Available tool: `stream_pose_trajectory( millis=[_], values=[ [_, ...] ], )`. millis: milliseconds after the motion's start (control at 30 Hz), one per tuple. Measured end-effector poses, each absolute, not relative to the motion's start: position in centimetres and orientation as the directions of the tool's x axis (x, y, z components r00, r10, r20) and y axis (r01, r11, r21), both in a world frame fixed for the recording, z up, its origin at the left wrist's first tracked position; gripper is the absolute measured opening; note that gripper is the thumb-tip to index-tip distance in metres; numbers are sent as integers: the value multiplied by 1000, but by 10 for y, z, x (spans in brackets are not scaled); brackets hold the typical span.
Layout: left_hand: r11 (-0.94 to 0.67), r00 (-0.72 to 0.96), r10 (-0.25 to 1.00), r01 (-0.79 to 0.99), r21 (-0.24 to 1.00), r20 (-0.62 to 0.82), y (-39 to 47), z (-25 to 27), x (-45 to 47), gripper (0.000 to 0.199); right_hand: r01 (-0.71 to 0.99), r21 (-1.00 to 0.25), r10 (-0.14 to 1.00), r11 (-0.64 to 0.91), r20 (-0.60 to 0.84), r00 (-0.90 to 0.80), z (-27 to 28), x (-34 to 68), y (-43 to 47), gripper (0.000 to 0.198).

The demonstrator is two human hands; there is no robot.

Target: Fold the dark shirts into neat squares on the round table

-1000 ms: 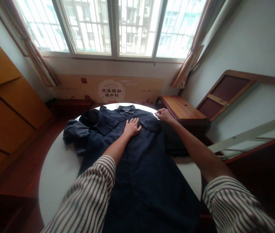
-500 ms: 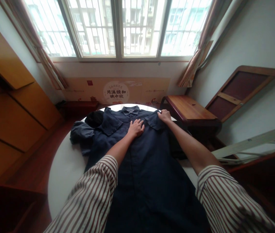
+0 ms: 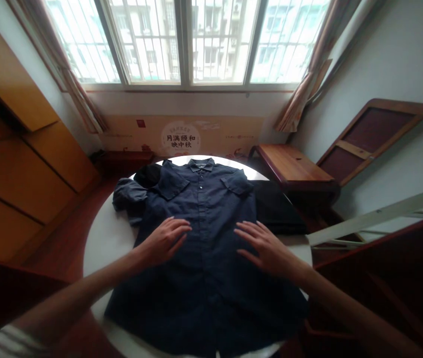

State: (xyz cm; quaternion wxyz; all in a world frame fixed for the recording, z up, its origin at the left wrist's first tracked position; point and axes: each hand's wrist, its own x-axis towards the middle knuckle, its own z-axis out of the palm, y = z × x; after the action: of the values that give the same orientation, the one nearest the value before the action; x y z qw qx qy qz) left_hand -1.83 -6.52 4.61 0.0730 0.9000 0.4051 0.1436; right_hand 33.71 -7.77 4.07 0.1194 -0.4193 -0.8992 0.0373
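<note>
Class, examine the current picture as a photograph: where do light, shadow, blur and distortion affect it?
Head view: the window is overexposed, and glare whitens the far edge of the table; head view: the navy shirt's lower part sinks into shadow; head view: the striped sleeve at lower left is blurred; head view: the leaning cabinet suggests wide-angle distortion.

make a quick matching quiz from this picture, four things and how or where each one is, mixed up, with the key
Things:
1. shirt
2. right hand
3. table
4. banner

Places or looks:
A. open, over the shirt
B. tan, with dark characters
C. dark blue, collar at the far end
D. white, curved edge

Pairs: 1-C, 2-A, 3-D, 4-B
</note>
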Motion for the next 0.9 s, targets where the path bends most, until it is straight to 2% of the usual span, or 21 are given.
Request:
stream_pose_trajectory(
  millis=[200,300,367,467,567,700,833,900],
  values=[
    [-507,495,862,835,215,112,-178,14,-83,63,799,-181,818,573,181,-546,-8,366,-179,81],
    [-497,503,863,834,239,38,-210,7,-101,83,820,-161,832,550,187,-522,-13,378,-203,92],
    [-511,517,855,822,253,48,-224,5,-111,82,805,-166,820,569,190,-540,-14,388,-212,97],
    [-566,550,823,780,268,141,-235,5,-128,66,755,-191,777,627,227,-588,-16,406,-219,90],
    [-634,597,773,738,231,215,-239,8,-149,65,724,-190,743,663,289,-604,-20,427,-224,80],
    [-685,653,721,721,100,231,-238,16,-173,68,702,-103,684,704,365,-632,-22,448,-226,78],
    [-721,708,663,691,-47,243,-234,16,-178,63,654,-8,600,756,407,-689,-13,450,-222,65],
    [-713,704,663,698,-74,254,-231,12,-174,58,627,-7,566,779,440,-697,-6,446,-219,59]
  ],
)
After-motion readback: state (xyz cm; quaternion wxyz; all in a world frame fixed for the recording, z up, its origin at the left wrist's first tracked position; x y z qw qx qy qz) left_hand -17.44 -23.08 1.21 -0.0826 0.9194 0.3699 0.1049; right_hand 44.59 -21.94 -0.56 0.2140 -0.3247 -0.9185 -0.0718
